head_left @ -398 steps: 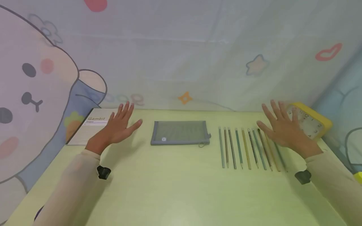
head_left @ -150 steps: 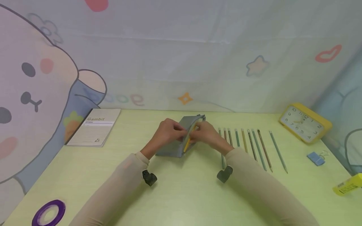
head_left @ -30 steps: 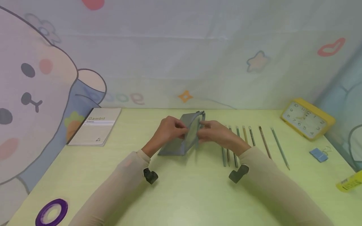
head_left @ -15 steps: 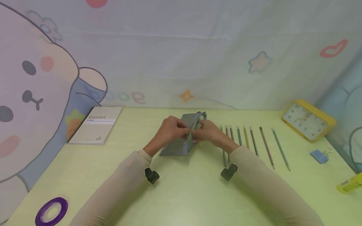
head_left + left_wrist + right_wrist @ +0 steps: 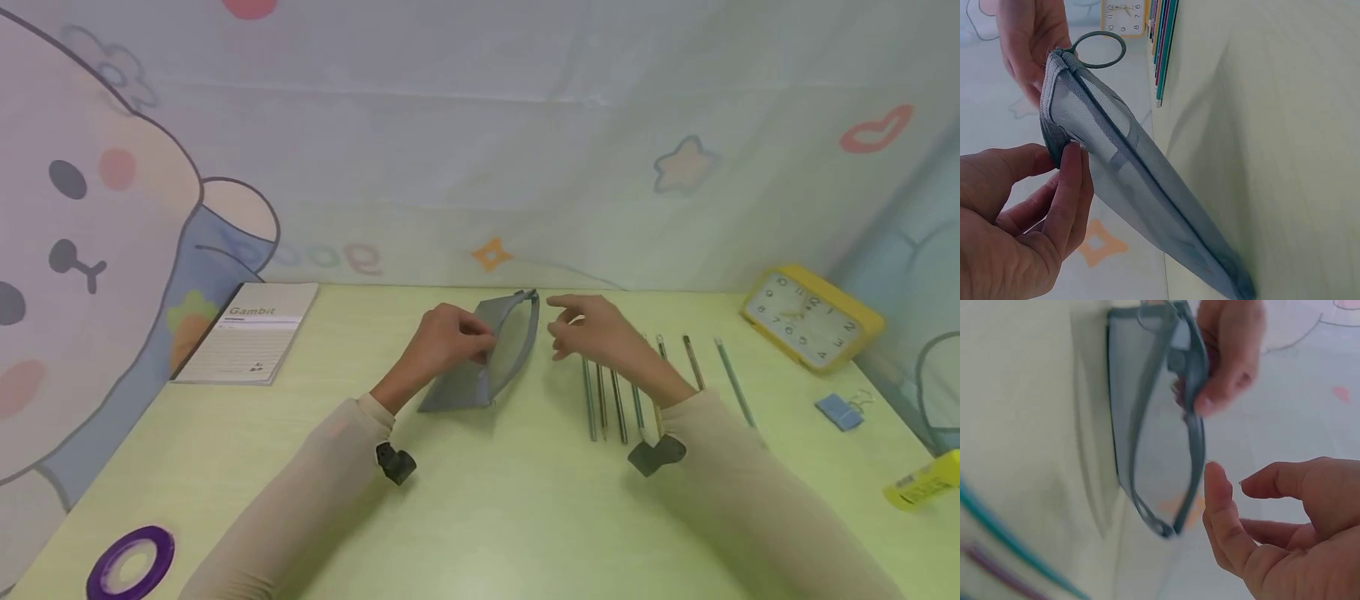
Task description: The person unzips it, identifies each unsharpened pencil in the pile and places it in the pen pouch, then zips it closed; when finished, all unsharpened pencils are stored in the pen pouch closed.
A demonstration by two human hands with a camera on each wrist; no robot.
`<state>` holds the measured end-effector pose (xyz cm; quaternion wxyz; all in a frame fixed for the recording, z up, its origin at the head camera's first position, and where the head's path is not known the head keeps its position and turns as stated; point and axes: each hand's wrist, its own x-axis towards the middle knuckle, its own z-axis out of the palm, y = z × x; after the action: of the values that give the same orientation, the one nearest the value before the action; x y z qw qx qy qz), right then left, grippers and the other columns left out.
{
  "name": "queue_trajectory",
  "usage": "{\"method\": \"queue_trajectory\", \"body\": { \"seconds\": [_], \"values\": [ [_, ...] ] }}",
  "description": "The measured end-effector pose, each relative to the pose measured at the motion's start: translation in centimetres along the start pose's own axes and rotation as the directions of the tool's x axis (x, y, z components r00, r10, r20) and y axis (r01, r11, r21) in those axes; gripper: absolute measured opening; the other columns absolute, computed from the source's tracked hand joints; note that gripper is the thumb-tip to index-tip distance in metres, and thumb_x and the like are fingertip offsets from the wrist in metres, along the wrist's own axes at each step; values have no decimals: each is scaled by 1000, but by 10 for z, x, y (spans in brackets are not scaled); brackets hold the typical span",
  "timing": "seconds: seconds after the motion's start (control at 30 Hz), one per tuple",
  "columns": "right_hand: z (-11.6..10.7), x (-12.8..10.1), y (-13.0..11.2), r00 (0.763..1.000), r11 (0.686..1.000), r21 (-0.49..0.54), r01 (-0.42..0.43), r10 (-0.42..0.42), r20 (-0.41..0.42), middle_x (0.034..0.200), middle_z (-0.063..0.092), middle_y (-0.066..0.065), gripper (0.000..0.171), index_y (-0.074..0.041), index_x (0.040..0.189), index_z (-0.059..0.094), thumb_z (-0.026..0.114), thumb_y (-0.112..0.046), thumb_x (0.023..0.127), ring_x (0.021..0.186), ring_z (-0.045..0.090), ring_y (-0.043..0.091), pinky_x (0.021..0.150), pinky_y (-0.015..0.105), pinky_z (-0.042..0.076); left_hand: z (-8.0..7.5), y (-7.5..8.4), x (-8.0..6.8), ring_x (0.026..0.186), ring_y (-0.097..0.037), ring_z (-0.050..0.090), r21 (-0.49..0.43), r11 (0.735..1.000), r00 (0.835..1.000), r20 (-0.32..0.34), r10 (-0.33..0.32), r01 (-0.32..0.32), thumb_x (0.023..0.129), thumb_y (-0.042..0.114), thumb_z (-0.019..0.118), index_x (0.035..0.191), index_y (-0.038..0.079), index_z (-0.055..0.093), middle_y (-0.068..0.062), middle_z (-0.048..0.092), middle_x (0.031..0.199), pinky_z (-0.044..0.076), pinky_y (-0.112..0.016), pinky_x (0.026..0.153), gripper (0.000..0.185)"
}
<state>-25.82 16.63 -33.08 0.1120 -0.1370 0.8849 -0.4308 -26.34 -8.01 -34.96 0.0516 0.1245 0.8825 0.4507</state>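
Pinching pouch [image 5: 487, 358] rim, left hand [image 5: 446, 342], right hand [image 5: 600, 333] loose, apart beside pencils [image 5: 622, 400]

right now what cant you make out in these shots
- Inside of the pencil case: head view, mesh wall and left hand cover it.
- Pencils: head view, right hand and its sleeve hide their middles, so no count.
- Clock time: too small.
- Pencils: right wrist view, blurred.

Pouch [image 5: 487, 362] mid-table, pencils [image 5: 622, 400] just right, clock [image 5: 813, 321] far right, notebook [image 5: 243, 333] left
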Motion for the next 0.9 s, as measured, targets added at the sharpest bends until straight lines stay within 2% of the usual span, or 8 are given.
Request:
{"method": "queue_trajectory", "body": {
  "seconds": [0.23, 0.37, 0.47, 0.6, 0.7, 0.73, 0.83, 0.9],
  "values": [
    [-44, -23, 20, 997, 979, -204, 6, -22, -77, 119, 65, 24, 48, -1, 147, 50, 53, -19, 102, 83, 74, 24, 85, 45, 59, -1, -3, -1, 72, -14, 77, -4, 1000, 1000, -3, 2, -2, 90, 18, 69, 102, 6, 80, -8, 80, 95, 58, -32, 80, 21],
    [-54, -32, 40, 995, 946, -322, -20, -11, -95, 118, 66, 28, 48, 6, 144, 50, 53, -18, 103, 82, 75, 28, 72, 39, 58, -2, -4, -3, 73, -14, 77, 0, 1000, 1000, -8, -1, 1, 90, 18, 69, 103, 6, 80, -8, 80, 96, 58, -32, 79, 21],
    [-57, -37, 56, 998, 921, -389, -38, 14, -64, 115, 67, 33, 48, 14, 141, 48, 52, -14, 102, 78, 75, 30, 66, 36, 56, -3, -4, -4, 72, -14, 77, 2, 1000, 1000, -10, -1, 1, 90, 18, 69, 102, 7, 80, -7, 80, 95, 58, -33, 79, 21],
    [-55, -41, 71, 999, 895, -442, -53, 52, -16, 110, 68, 35, 48, 22, 137, 46, 53, -6, 99, 72, 75, 27, 68, 38, 56, -4, -4, -3, 72, -14, 77, 1, 1000, 1000, -12, 7, -7, 89, 17, 68, 99, 9, 81, -7, 80, 93, 58, -32, 78, 18],
    [-51, -43, 78, 998, 883, -466, -60, 62, -12, 110, 67, 37, 46, 24, 134, 46, 52, -1, 97, 66, 72, 22, 75, 43, 57, -5, -4, -3, 72, -14, 77, 4, 1000, 1000, -13, 17, -17, 89, 17, 68, 98, 10, 81, -7, 80, 91, 57, -30, 75, 17],
    [-49, -43, 80, 998, 881, -470, -60, 60, -17, 102, 69, 34, 44, 24, 133, 48, 52, 0, 96, 61, 69, 19, 84, 48, 57, -5, -4, -2, 71, -14, 77, 8, 1000, 1000, -14, 19, -19, 89, 17, 68, 97, 10, 81, -6, 80, 91, 56, -30, 74, 17],
    [-42, -44, 84, 998, 893, -446, -65, 55, -35, 79, 67, 23, 37, 23, 123, 56, 50, 1, 93, 48, 52, 10, 67, 40, 56, -5, -3, -2, 72, -14, 77, 12, 1000, 1000, -11, 19, -19, 90, 17, 68, 100, 8, 81, -7, 80, 92, 56, -29, 74, 19],
    [-37, -43, 88, 998, 895, -441, -63, 51, -40, 62, 56, 10, 21, 18, 98, 63, 50, 2, 91, 46, 40, 8, 56, 32, 49, -5, -4, -2, 72, -15, 77, 12, 1000, 1000, -9, 17, -17, 90, 17, 68, 101, 8, 80, -8, 80, 93, 57, -31, 75, 20]
  ]
}}
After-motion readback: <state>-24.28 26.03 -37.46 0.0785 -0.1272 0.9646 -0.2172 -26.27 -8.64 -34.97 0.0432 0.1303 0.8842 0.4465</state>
